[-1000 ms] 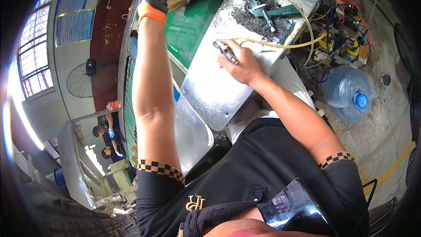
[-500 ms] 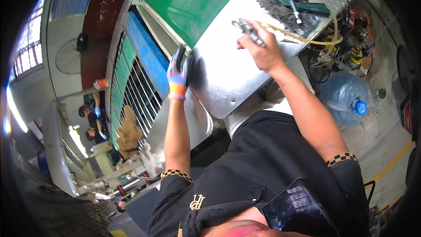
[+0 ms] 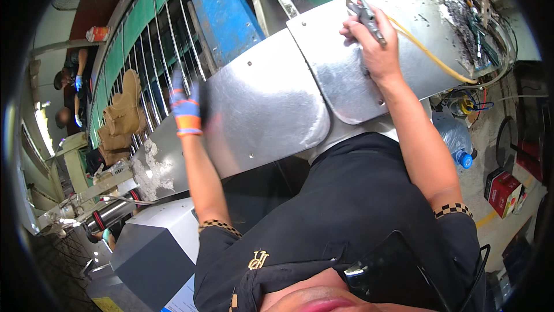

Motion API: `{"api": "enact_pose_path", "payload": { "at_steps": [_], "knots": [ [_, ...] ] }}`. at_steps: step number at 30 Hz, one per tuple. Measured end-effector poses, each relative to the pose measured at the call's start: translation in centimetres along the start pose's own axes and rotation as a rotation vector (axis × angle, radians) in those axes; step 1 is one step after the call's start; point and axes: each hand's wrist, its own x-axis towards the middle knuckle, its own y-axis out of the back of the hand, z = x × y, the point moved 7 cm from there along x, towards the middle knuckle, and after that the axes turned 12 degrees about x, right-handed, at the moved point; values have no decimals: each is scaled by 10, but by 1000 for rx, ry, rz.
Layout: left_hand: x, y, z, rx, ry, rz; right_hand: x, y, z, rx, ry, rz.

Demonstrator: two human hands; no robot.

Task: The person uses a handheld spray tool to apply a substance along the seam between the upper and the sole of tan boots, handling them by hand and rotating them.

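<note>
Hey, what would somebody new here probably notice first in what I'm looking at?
Probably the broad, shiny metal worktop sweeping across the middle, with the bare right hand gripping a small metal tool over its right part. Next might come the blurred left hand in its bright orange-cuffed glove, left of centre, and the tan, boot-shaped things heaped at the far left.

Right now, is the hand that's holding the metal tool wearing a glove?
No, the right hand holding the metal tool is bare, while the orange-and-blue glove is on the left hand.
</note>
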Motion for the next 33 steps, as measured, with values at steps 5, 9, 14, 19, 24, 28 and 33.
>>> {"api": "enact_pose_path", "payload": {
  "at_steps": [5, 9, 14, 19, 24, 28, 33],
  "knots": [
    [51, 123, -237, 485, 478, 275, 4, -61, 13, -18, -15, -165],
    [68, 210, -362, 1247, 688, 231, 12, -68, 10, -27, -10, -190],
    [114, 226, -471, 993, 889, -386, 13, -68, 11, -45, -51, -173],
    [117, 221, -464, 1102, 885, -327, 12, -68, 12, -6, -101, -167],
    [51, 170, -374, 1012, 712, 141, 12, -65, 14, -92, 1, -173],
    [24, 138, -329, 991, 587, 51, 11, -65, 15, -177, 106, -152],
    [18, 161, -235, 994, 403, 162, 14, -61, 10, -138, 127, -123]
  ]
}}
